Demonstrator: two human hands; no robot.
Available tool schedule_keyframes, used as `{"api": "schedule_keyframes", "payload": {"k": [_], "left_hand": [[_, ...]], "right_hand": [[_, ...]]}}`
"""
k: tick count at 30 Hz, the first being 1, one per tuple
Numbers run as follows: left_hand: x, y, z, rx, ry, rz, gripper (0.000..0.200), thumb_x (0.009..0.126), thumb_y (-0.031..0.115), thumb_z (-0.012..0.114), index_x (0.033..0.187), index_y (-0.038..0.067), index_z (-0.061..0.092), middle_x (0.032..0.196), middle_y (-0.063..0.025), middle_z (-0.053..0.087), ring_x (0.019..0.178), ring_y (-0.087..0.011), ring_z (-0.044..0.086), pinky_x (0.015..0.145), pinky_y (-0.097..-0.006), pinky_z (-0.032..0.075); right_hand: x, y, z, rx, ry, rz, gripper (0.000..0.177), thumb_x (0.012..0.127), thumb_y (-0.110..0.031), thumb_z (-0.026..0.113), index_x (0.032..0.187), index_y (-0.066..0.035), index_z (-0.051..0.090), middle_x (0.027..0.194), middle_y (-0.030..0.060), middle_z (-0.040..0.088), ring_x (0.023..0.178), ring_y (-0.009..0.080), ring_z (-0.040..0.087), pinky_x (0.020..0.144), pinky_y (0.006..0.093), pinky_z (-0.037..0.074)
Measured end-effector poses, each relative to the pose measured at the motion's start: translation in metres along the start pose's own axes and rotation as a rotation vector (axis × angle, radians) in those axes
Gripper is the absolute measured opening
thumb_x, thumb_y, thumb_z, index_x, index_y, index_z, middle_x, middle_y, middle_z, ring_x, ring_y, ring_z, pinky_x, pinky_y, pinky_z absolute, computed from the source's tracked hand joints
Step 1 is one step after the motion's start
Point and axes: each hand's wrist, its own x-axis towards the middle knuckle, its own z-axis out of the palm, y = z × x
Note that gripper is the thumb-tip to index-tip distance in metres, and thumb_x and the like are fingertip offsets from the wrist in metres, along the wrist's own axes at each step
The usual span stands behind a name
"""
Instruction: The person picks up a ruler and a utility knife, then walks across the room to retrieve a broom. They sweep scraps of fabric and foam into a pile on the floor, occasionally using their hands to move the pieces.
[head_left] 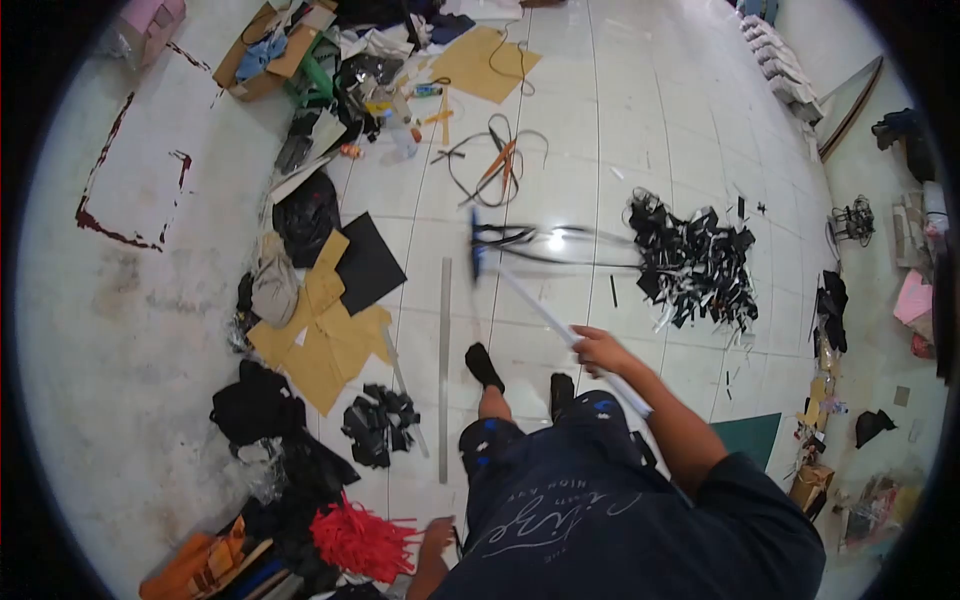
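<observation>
My right hand (598, 350) is wrapped round the white handle of a broom (545, 310), which slants up and left across the floor. Its blue head (477, 248) is blurred and meets long black strips (570, 240) that run right to a heap of black scraps (695, 262). Low beside my body, my left hand (436, 538) is near a bundle of red strips (362, 540); its fingers are too small and unclear to read.
Coiled black and brown straps (500, 165) lie ahead on the white tiles. Brown card sheets (325, 320), a black sheet (370, 262), a long grey bar (445, 370) and black scraps (382, 425) are on the left. A green sheet (750, 440) is at right.
</observation>
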Motion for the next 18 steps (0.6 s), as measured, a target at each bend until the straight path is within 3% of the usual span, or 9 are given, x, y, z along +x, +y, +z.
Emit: {"api": "schedule_keyframes", "payload": {"k": [3,5,7,8,10,15,16,17,18], "left_hand": [[0.044,0.056,-0.105,-0.289,0.277,0.079,0.022,0.083,0.021,0.056,0.097,0.005,0.058,0.075,-0.0034,0.056,0.064,-0.0132,0.05,0.06,-0.0265,0.043],[0.024,0.135,-0.177,-0.204,0.47,0.485,0.03,0.083,0.031,0.057,0.096,0.004,0.055,0.074,-0.0038,0.054,0.063,-0.0111,0.051,0.051,-0.0257,0.039],[0.001,0.198,-0.239,-0.228,0.674,0.578,0.026,0.085,0.027,0.054,0.097,0.004,0.054,0.073,-0.001,0.052,0.062,-0.0078,0.046,0.054,-0.0227,0.037],[-0.023,0.227,-0.262,-0.302,0.655,0.597,0.027,0.086,0.023,0.054,0.102,0.0,0.053,0.082,-0.0023,0.054,0.071,-0.0083,0.049,0.061,-0.023,0.04],[-0.053,0.275,-0.27,-0.558,0.713,0.689,0.023,0.086,0.023,0.053,0.096,0.003,0.054,0.076,-0.0009,0.052,0.065,-0.0067,0.045,0.057,-0.0209,0.037],[0.019,0.217,-0.27,-0.488,0.505,0.491,0.012,0.085,0.018,0.049,0.083,0.007,0.053,0.067,0.0002,0.048,0.062,-0.0107,0.049,0.055,-0.0249,0.039],[0.057,0.176,-0.256,-0.274,0.49,0.433,0.019,0.084,0.026,0.049,0.084,0.007,0.054,0.065,-0.0024,0.05,0.059,-0.0131,0.049,0.051,-0.0285,0.039],[0.093,0.139,-0.241,-0.057,0.473,0.384,0.027,0.083,0.033,0.049,0.085,0.007,0.055,0.063,-0.005,0.051,0.056,-0.0155,0.049,0.047,-0.032,0.039],[0.1,0.119,-0.226,0.321,0.292,0.349,0.026,0.081,0.03,0.052,0.092,0.007,0.056,0.07,-0.0061,0.053,0.061,-0.0169,0.052,0.051,-0.0326,0.042]], "right_hand": [[0.101,-0.059,0.061,0.075,-0.09,0.037,0.053,0.077,-0.011,0.054,0.128,-0.011,0.041,0.059,0.0037,0.048,0.042,0.012,0.043,0.037,0.0294,0.039],[0.154,-0.078,0.062,-0.098,-0.046,-0.024,0.034,0.076,-0.01,0.054,0.11,-0.006,0.052,0.06,0.0062,0.051,0.045,0.0139,0.049,0.041,0.0312,0.042],[0.2,-0.072,0.04,-0.385,-0.054,-0.221,0.012,0.075,-0.009,0.055,0.085,-0.003,0.058,0.06,0.0081,0.055,0.049,0.0155,0.056,0.045,0.0324,0.047],[0.181,-0.074,0.022,-0.274,0.047,-0.134,0.021,0.074,-0.009,0.055,0.095,-0.003,0.058,0.06,0.0089,0.055,0.048,0.0167,0.056,0.044,0.0334,0.046],[0.133,-0.084,-0.011,-0.15,0.261,0.013,0.044,0.073,-0.01,0.054,0.117,-0.004,0.052,0.062,0.0102,0.055,0.045,0.0186,0.052,0.04,0.0348,0.043],[0.118,-0.031,-0.08,-0.41,0.723,-0.093,0.053,0.073,-0.008,0.05,0.124,0.002,0.042,0.069,0.0168,0.059,0.048,0.0205,0.055,0.045,0.0334,0.046],[0.132,-0.012,-0.093,-0.428,0.805,-0.142,0.054,0.073,-0.009,0.051,0.125,0.002,0.041,0.069,0.017,0.06,0.048,0.0204,0.056,0.045,0.0333,0.047],[0.091,-0.051,-0.069,-0.211,0.746,-0.076,0.057,0.074,-0.008,0.052,0.128,-0.001,0.038,0.065,0.014,0.058,0.048,0.0189,0.054,0.043,0.0323,0.045],[0.074,-0.065,-0.062,-0.127,0.672,-0.094,0.057,0.075,-0.008,0.052,0.129,-0.001,0.036,0.061,0.0105,0.054,0.046,0.0167,0.05,0.04,0.0308,0.041]]}}
